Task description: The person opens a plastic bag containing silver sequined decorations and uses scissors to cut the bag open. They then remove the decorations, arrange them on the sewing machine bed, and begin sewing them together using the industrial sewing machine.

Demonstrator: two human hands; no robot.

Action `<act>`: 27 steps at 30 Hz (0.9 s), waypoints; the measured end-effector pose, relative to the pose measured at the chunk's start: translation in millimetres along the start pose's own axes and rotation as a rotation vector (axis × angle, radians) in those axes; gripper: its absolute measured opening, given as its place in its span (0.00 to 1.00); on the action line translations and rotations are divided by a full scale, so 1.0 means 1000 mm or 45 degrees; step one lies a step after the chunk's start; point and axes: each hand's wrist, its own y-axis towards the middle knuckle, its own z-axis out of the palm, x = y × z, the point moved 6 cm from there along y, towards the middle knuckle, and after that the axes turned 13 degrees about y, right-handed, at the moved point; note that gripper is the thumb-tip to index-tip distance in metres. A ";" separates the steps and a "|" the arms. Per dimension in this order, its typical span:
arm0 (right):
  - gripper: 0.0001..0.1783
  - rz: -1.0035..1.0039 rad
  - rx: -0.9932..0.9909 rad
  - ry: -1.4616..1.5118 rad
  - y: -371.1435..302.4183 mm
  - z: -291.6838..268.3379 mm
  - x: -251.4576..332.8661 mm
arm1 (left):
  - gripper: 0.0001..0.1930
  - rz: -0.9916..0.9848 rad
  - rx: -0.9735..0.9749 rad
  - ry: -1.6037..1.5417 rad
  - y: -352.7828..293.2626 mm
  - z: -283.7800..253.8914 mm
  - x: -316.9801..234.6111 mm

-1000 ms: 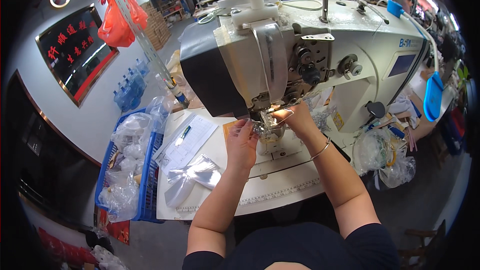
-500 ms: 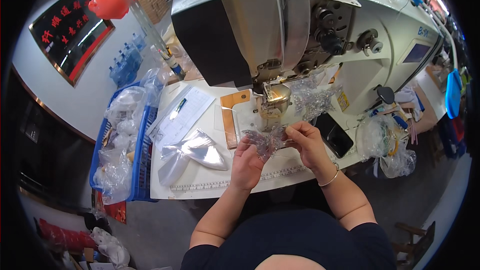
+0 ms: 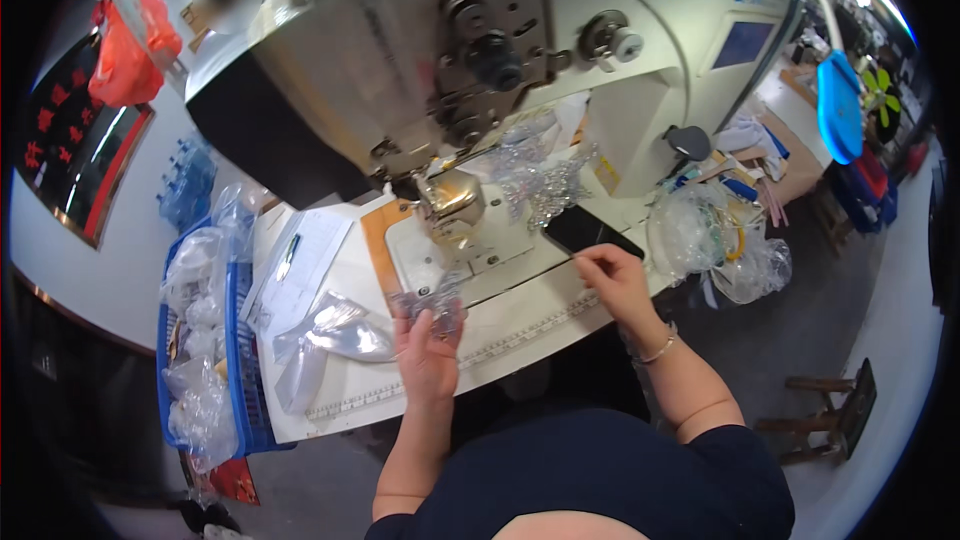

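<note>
My left hand [image 3: 428, 360] holds a glittery, see-through butterfly-shaped piece [image 3: 440, 302] at the front of the sewing machine's bed, thumb over it. My right hand [image 3: 615, 285] is apart from it, above the table's front edge beside a black phone [image 3: 598, 233]. Its thumb and fingers are pinched; whatever they may hold is too small to make out. Ahead stands a large white sewing machine [image 3: 640, 20], its metal presser foot area [image 3: 452, 198] lit. More sparkly silver pieces [image 3: 545, 185] lie in a heap beside the needle area.
On the left of the table are a paper sheet with a pen [image 3: 305, 255] and clear plastic film [image 3: 345, 328]. A blue basket [image 3: 238, 340] of plastic bags adjoins the table. To the right hangs a clear bag [image 3: 745, 260]. A ruler tape [image 3: 500, 342] runs along the front edge.
My right hand has let go of the butterfly-shaped piece and moved off to the right. The left hand keeps it. The whole view has turned, so the machine appears farther left.
</note>
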 end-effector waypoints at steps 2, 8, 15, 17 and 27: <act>0.04 -0.244 -0.025 -0.147 -0.012 0.006 0.022 | 0.14 -0.077 0.035 -0.053 0.002 0.001 0.007; 0.08 -0.701 0.387 -0.259 -0.053 0.069 0.061 | 0.16 0.180 -0.052 0.089 -0.005 -0.002 0.006; 0.45 0.401 1.020 0.832 -0.075 0.160 0.003 | 0.17 1.533 -0.259 1.912 -0.057 0.024 -0.021; 0.28 0.626 0.736 0.936 -0.063 0.158 -0.007 | 0.25 1.423 -0.055 1.929 -0.070 0.020 -0.024; 0.13 0.709 0.939 0.594 -0.041 0.150 -0.003 | 0.33 0.068 0.466 -0.082 -0.053 -0.017 -0.007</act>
